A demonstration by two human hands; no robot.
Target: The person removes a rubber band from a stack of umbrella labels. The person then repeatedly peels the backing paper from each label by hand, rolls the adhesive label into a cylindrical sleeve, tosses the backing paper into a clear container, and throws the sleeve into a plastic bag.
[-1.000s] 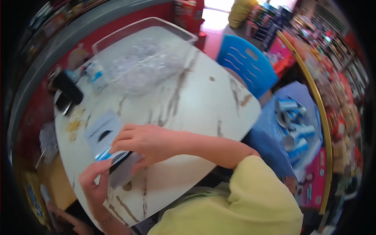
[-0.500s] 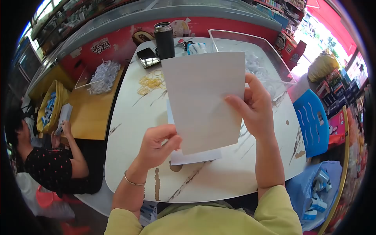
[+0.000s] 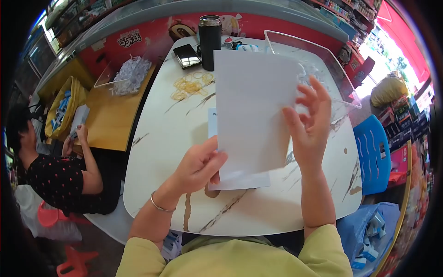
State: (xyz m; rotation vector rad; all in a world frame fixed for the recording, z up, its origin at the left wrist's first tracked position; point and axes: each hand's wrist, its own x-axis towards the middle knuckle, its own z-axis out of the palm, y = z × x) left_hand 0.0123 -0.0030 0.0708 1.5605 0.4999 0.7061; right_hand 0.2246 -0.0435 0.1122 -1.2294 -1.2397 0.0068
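Observation:
A blank white sheet of paper [image 3: 256,111] is held up over the table, facing me. My left hand [image 3: 199,165] pinches its lower left edge between thumb and fingers. At the sheet's right edge, my right hand [image 3: 311,124] has its fingers spread; the thumb is close to the edge, and I cannot tell whether it touches. Beneath the raised sheet, another white paper [image 3: 240,182] lies on the table, with a little print showing at its upper left corner. Most of that lower paper is hidden.
On the marbled table [image 3: 157,184] are yellow rubber bands [image 3: 189,86], a phone [image 3: 187,56], a black flask [image 3: 210,44] and a clear bin [image 3: 318,46] of clear plastic pieces. A co-worker [image 3: 64,177] sits at left by a wooden table [image 3: 108,122]. A blue chair [image 3: 373,154] stands right.
My right hand has let its grip on the sheet's right side loosen, and its fingers have spread. The sheet has shifted slightly in my left hand, which still holds it. The view has tilted a little.

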